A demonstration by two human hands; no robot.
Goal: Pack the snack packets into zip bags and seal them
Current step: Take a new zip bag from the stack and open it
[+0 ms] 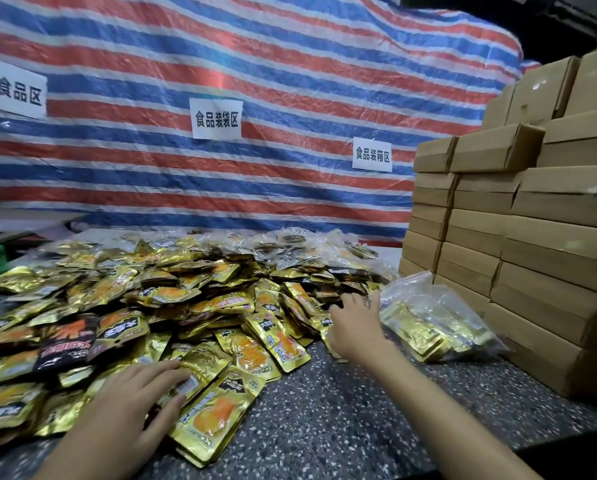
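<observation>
A big heap of gold snack packets (172,299) covers the left and middle of the speckled table (324,420). My left hand (134,403) lies flat on the near packets, fingers touching a gold packet (207,410) at the heap's front edge. Farther out, my right hand (354,323) reaches into the heap's right side with its fingers curled among the packets; what they hold is hidden. Just right of that hand lies a clear zip bag (432,317) with gold packets inside, its mouth toward the heap.
Stacked brown cardboard boxes (518,237) wall off the right side of the table. A striped tarp (255,98) with white paper signs hangs behind. More clear bags (290,240) lie at the back of the heap. A few black packets (65,344) sit at the left.
</observation>
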